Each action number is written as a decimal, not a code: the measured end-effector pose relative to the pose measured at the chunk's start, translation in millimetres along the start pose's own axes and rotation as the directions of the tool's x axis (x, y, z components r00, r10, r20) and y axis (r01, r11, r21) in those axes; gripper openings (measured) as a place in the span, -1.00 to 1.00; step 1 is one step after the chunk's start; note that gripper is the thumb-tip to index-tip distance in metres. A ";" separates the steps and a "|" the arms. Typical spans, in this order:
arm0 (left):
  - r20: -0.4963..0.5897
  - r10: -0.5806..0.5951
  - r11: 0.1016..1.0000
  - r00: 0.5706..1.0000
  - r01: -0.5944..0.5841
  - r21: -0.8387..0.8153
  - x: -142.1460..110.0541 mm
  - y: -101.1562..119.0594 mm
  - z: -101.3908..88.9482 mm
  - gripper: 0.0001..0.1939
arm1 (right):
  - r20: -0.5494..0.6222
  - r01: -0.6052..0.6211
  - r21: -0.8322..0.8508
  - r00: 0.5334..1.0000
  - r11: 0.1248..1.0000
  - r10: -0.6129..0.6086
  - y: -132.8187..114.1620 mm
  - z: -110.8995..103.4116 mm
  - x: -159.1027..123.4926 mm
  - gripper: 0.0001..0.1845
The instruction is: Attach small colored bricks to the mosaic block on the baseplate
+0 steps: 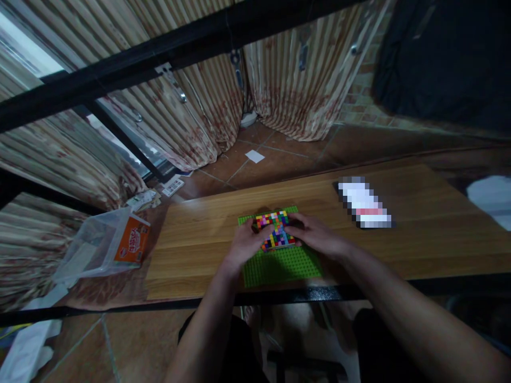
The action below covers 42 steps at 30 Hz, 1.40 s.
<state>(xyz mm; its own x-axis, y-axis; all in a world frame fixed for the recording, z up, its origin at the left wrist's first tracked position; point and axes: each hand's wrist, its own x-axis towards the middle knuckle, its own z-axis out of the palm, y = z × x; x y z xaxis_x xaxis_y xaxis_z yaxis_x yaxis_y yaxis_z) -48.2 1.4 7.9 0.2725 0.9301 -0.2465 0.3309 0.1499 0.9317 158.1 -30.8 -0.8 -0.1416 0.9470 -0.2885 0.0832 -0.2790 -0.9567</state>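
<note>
A flat block of small multicoloured toy bricks (278, 240) is over the far part of a green studded baseplate (283, 268). Whether it is pressed onto the studs or held just above them, I cannot tell. My left hand (248, 242) grips the block's left side, its thumb lying across the top. From the right, my right hand (311, 233) closes on the opposite side, with thumb and fingers at the edge. Parts of the fingers on both hands are hidden behind the block.
The baseplate lies on a wooden table (191, 239) with a dark front edge. To the right is a phone-like object (365, 205) with a blurred-out screen. A clear plastic bin (91, 244) with an orange label stands left of the table. Dark bars cross the upper view before striped curtains (207, 106).
</note>
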 end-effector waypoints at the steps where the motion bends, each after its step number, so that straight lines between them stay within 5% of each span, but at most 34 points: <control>1: 0.039 -0.017 1.000 0.999 0.018 -0.025 -0.5 1.7 -0.7 -0.54 | 0.003 -0.008 0.005 1.000 1.000 0.008 1.1 -0.5 0.9 -0.50; 5: 0.133 -0.100 0.984 0.986 0.118 -0.132 0.0 7.2 -2.4 -0.43 | 0.005 -0.044 0.007 0.999 0.999 0.044 5.5 -1.4 4.4 -0.47; 13: 0.052 -0.097 0.987 0.994 0.103 -0.127 0.8 6.6 3.4 -0.51 | -0.056 -0.006 -0.060 0.998 0.998 0.003 6.4 1.1 3.9 -0.50; 24: 0.216 -0.087 0.996 0.972 0.087 0.010 -4.9 17.1 -12.2 -0.37 | 0.157 -0.026 -0.131 0.987 0.991 0.046 -12.9 -9.0 -7.4 -0.26; 37: 0.137 -0.154 0.987 0.978 0.158 -0.019 -3.3 16.4 0.0 -0.46 | 0.083 0.115 -0.282 0.992 0.952 -0.095 -14.1 2.0 -1.3 -0.51; 42: 0.199 -0.162 0.986 0.966 0.163 0.011 -3.4 17.6 -4.2 -0.42 | 0.097 0.088 -0.186 0.993 0.979 -0.071 -13.8 -2.1 -4.6 -0.48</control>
<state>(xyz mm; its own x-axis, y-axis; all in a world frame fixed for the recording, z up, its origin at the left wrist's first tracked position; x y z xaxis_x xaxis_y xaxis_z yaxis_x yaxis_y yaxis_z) -47.2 2.3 26.3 0.3893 0.8078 -0.4426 0.3812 0.2961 0.8758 159.7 -31.0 13.8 -0.2424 0.9444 -0.2224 0.2525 -0.1599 -0.9543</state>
